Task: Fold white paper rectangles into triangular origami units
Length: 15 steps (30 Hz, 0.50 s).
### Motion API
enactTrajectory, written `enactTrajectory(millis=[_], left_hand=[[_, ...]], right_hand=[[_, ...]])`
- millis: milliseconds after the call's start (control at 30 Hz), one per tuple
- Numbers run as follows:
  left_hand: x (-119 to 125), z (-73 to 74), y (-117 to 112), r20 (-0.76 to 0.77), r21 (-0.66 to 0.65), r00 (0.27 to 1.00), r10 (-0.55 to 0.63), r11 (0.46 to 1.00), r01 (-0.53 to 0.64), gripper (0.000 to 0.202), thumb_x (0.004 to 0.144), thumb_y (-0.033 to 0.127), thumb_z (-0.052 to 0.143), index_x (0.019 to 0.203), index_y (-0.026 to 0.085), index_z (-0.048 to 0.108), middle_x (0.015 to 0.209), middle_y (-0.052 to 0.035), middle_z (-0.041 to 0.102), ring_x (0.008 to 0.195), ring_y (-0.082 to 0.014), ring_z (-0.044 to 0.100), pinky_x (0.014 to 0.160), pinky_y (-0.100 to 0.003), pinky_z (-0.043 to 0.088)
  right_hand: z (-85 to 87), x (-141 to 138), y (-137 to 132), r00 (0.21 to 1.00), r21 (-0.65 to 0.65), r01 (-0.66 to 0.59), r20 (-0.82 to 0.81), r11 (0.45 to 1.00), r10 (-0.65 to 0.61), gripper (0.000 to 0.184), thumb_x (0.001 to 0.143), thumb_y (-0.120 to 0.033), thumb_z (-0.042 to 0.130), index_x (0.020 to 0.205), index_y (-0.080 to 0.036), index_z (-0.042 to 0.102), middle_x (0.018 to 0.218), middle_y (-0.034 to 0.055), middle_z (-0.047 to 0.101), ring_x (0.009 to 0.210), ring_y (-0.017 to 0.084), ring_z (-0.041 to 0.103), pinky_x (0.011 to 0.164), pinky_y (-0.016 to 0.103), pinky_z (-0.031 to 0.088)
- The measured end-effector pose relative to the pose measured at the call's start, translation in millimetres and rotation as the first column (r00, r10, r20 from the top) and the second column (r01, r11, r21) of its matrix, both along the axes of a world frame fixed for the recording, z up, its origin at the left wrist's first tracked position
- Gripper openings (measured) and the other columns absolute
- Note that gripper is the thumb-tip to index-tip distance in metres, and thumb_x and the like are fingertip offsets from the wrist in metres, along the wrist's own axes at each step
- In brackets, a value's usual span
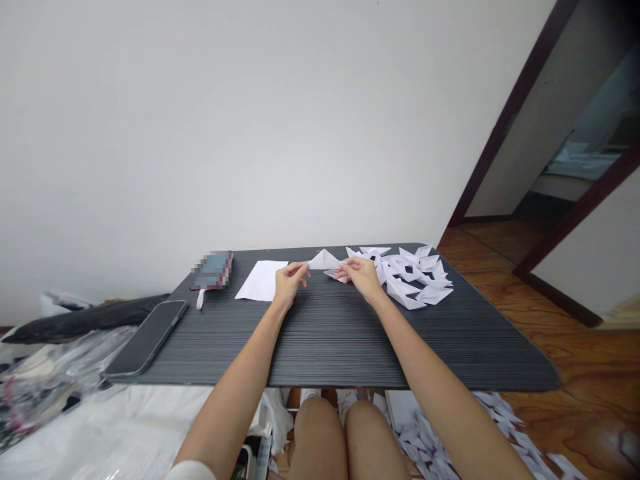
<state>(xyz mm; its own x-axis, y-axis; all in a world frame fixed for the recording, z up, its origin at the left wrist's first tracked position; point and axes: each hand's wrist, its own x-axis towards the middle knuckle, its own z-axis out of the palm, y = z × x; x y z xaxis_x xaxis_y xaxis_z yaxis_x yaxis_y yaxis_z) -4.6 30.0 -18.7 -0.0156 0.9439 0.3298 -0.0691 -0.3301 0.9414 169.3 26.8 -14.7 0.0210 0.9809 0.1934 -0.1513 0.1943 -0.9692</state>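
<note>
A white folded paper boat (324, 259) is held up above the dark table, its peaked middle pointing upward. My left hand (291, 280) pinches its left tip between thumb and fingers. At the opposite tip, my right hand (361, 275) grips it the same way. Just left of my left hand lies a white stack of paper sheets (257, 280), flat on the table. Close to the right of my right hand spreads a loose pile of folded paper boats (417, 273), some overlapping.
The dark table (340, 347) stands against a white wall. On its left are a phone (147, 338) and a blurred-out blue item (214, 270) with a white strap. More folded papers (425, 433) lie below the table at right. Plastic bags (65, 373) fill the left side.
</note>
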Motion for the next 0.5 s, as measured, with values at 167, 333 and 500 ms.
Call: enactTrajectory(millis=[167, 333, 500], left_hand=[[3.9, 0.0, -2.2, 0.033, 0.04, 0.999, 0.042, 0.998, -0.043, 0.031, 0.064, 0.033, 0.061, 0.083, 0.008, 0.058, 0.059, -0.0035, 0.061, 0.046, -0.011, 0.056, 0.045, -0.023, 0.044], [6.6, -1.5, -7.3, -0.002, 0.06, 0.999, 0.054, 0.997, -0.054, 0.029, 0.065, 0.033, 0.061, 0.083, 0.01, 0.061, 0.064, -0.0044, 0.064, 0.055, -0.0162, 0.062, 0.061, -0.03, 0.049], [8.4, -3.7, -11.7, -0.155, 0.125, 0.986, 0.063, 0.991, -0.044, 0.022, 0.065, 0.031, 0.061, 0.08, 0.015, 0.064, 0.076, -0.006, 0.065, 0.07, -0.0197, 0.062, 0.07, -0.032, 0.049]], right_hand=[[3.6, -4.6, -4.7, 0.997, 0.041, 0.07, -0.033, 0.997, -0.069, 0.025, 0.06, -0.031, 0.064, 0.068, -0.016, 0.045, 0.05, 0.0003, 0.059, 0.04, 0.013, 0.057, 0.032, 0.018, 0.037], [5.4, -3.9, -7.3, 0.989, 0.049, 0.108, -0.109, 0.993, -0.102, 0.02, 0.06, -0.027, 0.063, 0.067, -0.014, 0.049, 0.048, 0.0004, 0.059, 0.038, 0.011, 0.054, 0.034, 0.019, 0.04], [3.3, 0.0, -4.0, 0.969, -0.051, 0.163, -0.178, 0.985, -0.17, 0.014, 0.059, -0.021, 0.064, 0.061, -0.014, 0.052, 0.047, 0.0017, 0.059, 0.04, 0.011, 0.056, 0.041, 0.021, 0.046]])
